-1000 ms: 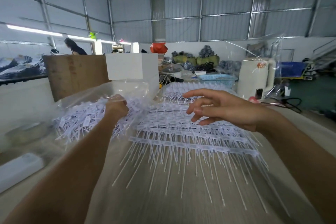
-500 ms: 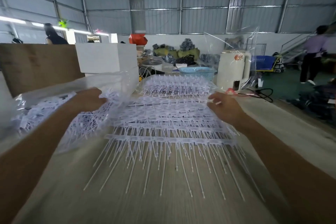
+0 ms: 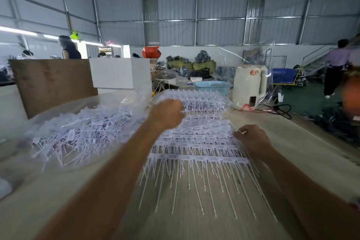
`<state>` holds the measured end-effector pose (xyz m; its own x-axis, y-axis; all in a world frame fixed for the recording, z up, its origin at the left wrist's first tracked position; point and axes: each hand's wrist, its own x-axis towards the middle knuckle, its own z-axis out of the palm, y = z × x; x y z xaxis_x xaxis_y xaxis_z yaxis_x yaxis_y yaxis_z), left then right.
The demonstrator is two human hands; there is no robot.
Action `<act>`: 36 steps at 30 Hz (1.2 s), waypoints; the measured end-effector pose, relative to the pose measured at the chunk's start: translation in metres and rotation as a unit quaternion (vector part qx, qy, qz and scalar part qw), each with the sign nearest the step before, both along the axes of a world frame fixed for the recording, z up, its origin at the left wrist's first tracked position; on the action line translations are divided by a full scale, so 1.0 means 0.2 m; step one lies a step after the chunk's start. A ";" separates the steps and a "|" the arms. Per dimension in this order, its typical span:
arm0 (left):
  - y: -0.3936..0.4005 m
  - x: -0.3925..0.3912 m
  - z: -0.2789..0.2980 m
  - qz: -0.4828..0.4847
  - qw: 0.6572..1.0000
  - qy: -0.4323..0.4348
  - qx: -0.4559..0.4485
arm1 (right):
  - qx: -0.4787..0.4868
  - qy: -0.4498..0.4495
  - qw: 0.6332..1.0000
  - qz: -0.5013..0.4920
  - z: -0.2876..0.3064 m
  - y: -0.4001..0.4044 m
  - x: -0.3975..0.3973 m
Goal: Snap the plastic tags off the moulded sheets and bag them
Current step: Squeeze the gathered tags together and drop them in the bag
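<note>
Head view, fingers first: left hand curled into a fist over the far rows of the pale lilac moulded plastic tag sheets, knuckles up, most likely gripping a row there, though blur and the back of the hand hide what lies under the fingers. Right hand bent at the sheets' right edge, fingertips pinching thin white strands at that edge.

Outward from the hands: sheets stacked on the pale wooden worktable, between the two forearms. Flat label bars running left to right in row after row; long thin tails pointing toward the wearer, fanned out slightly over the table. Long axis of each tag therefore near to far, label end away, tip end close.

Further left, just beside the stack: clear plastic bag lying open on the table, already heaped with loose snapped-off tags crossing in every direction.

Progress, as a judgement: well begun, far from finished. Sizeable heap bagged; many rows unbroken on the stack, plus more sheets in clear wrap at its far end. Sheets being taken hold of; snapping and bagging of these rows still to do.
</note>
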<state>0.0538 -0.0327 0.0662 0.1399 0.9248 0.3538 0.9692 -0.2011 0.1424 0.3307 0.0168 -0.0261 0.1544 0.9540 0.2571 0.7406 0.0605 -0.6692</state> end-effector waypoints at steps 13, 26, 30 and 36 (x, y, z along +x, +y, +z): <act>0.19 0.01 -0.25 0.042 0.982 -0.183 -0.019 | -0.015 0.347 0.936 0.050 0.26 0.00 0.08; -0.23 0.22 0.46 -0.054 0.922 -0.192 0.332 | 0.214 0.365 0.900 0.104 0.79 -0.30 0.03; -0.25 0.18 0.48 -0.031 0.937 -0.190 0.292 | 0.270 0.286 0.912 0.120 0.83 -0.37 0.04; -0.24 0.12 0.48 -0.033 0.969 -0.140 0.198 | 0.295 0.286 0.890 0.197 0.84 -0.39 0.04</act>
<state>0.0776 -0.0803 0.1626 0.0403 0.7007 0.7123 0.8867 -0.3538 0.2978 0.3392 -0.0617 0.1415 0.1048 0.6876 0.7185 0.1323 0.7064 -0.6953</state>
